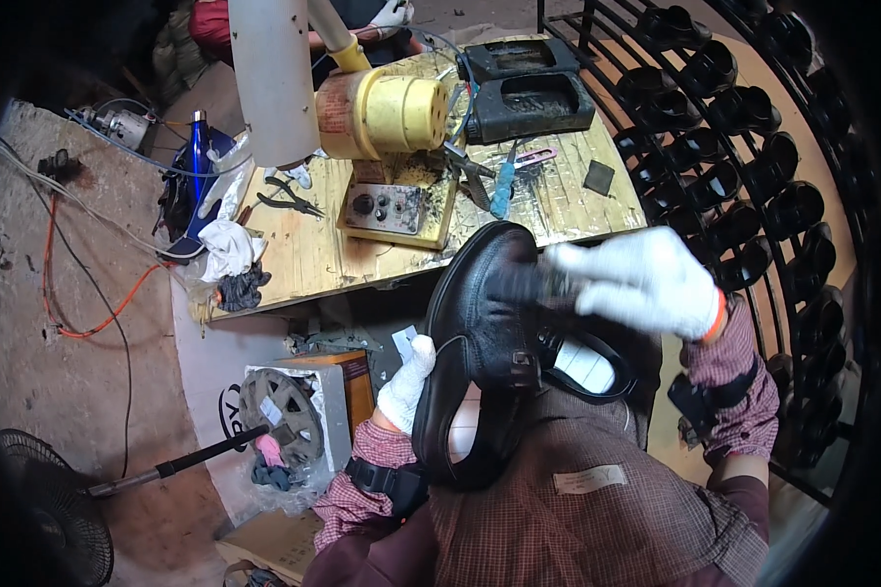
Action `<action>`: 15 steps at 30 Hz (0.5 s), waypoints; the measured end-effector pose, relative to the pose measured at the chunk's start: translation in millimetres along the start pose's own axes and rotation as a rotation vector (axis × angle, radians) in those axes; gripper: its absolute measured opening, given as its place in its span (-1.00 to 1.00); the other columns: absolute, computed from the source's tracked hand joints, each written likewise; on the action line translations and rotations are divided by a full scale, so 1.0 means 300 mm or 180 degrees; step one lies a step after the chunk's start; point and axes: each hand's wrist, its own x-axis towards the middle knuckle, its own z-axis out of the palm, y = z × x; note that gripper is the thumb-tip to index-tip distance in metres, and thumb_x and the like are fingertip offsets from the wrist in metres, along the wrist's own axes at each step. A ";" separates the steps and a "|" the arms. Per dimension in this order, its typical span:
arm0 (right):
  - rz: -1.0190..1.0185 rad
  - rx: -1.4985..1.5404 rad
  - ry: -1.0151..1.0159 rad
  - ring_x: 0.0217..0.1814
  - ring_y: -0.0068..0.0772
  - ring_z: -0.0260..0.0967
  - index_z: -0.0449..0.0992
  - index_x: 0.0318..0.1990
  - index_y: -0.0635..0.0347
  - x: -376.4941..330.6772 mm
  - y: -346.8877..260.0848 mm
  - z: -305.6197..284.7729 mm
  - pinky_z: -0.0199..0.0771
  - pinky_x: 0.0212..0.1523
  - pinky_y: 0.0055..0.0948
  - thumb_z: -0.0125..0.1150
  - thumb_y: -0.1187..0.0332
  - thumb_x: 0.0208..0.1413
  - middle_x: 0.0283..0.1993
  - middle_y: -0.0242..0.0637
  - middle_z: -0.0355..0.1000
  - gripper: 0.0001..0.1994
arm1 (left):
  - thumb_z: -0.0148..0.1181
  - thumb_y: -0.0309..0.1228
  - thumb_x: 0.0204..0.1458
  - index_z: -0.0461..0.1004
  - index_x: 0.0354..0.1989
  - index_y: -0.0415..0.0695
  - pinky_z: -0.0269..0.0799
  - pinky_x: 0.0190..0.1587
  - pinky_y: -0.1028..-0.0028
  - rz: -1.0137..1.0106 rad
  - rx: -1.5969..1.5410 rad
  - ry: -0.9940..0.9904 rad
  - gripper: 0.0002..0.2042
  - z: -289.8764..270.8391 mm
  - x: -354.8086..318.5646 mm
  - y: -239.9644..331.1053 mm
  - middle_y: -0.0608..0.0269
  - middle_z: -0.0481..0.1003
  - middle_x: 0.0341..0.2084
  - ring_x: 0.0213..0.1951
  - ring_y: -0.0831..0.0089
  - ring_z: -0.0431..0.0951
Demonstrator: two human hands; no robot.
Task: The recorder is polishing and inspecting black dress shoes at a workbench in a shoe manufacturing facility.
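My left hand (408, 386), in a white knit glove, is closed on the side of a black leather shoe (472, 318). The shoe lies over my lap with its toe pointing away from me. Gloved in white too, my right hand (648, 284) is blurred by motion just right of the shoe's front. Its fingers are closed around a dark thing (531, 282) that meets the upper; the blur hides its kind. A second black shoe (622, 377) with a pale insole rests beside the first, partly covered by it.
Beyond the shoes stands a wooden bench (303, 269) with a yellow machine head (392, 112), a control box (384, 208), pliers (292, 201), a blue-handled tool (503, 189) and black trays (531, 106). Racks of black shoes (744, 108) line the right. A fan (59, 499) stands left. Another person's gloved hand (392, 14) shows at the back.
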 end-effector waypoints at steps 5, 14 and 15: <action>-0.0902 -0.0043 -0.0923 -0.34 -0.10 0.62 0.62 0.13 0.09 0.039 -0.010 -0.008 0.63 -0.29 -0.29 0.36 0.15 0.11 -0.32 -0.16 0.63 -0.56 | 0.19 0.00 0.27 0.30 0.36 -0.23 0.36 0.36 0.16 -0.0026 -0.0057 0.0172 -0.35 -0.019 0.006 0.008 -0.02 0.50 0.17 0.22 0.15 0.50; 0.0429 -0.0809 0.0437 -0.16 -0.05 0.61 0.62 0.14 0.03 0.033 0.188 0.063 0.62 -0.12 -0.26 0.29 0.15 0.19 -0.18 -0.09 0.62 -0.60 | 0.25 0.21 0.12 0.30 0.37 -0.18 0.39 0.33 0.27 0.0527 0.0191 0.0509 -0.18 -0.053 0.016 0.014 0.07 0.52 0.16 0.20 0.24 0.50; 0.0887 -0.1083 0.0596 -0.15 -0.03 0.60 0.57 0.18 0.03 0.043 0.253 0.083 0.61 -0.10 -0.22 0.27 0.15 0.20 -0.17 -0.10 0.61 -0.58 | 0.20 0.27 0.11 0.29 0.38 -0.18 0.39 0.32 0.27 0.0941 0.0379 0.0220 -0.15 -0.056 0.024 0.023 0.09 0.50 0.18 0.20 0.24 0.50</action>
